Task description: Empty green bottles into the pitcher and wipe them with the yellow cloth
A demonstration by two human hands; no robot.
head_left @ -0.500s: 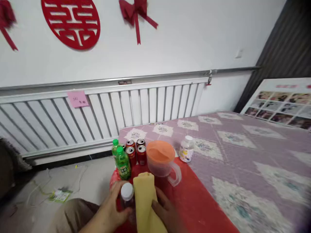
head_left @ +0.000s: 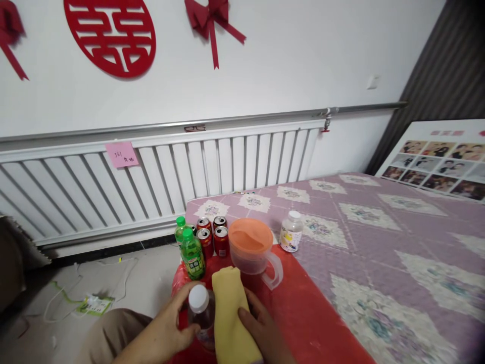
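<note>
My left hand [head_left: 172,321] curves round a clear bottle [head_left: 202,316] with a white cap; its thumb is at the near side and its fingers go behind the bottle. A folded yellow cloth [head_left: 233,313] is gripped in my right hand [head_left: 259,318], thumb on top, and stands just right of the bottle. Both are over the red table cover [head_left: 299,308]. Beyond my hands stand a green drink bottle [head_left: 193,258], several red cans [head_left: 221,242] and a clear plastic jug [head_left: 248,260] with an orange lid.
A white-capped bottle with a printed label [head_left: 291,235] stands right of the jug, by the purple patterned bedspread [head_left: 322,202]. A white radiator [head_left: 166,167] runs along the wall. Cables and a green power strip [head_left: 94,305] lie on the floor at left.
The cloth in my right hand has tilted and shifted slightly to the right, opening a small gap from the bottle's cap. My left hand stays round the bottle.
</note>
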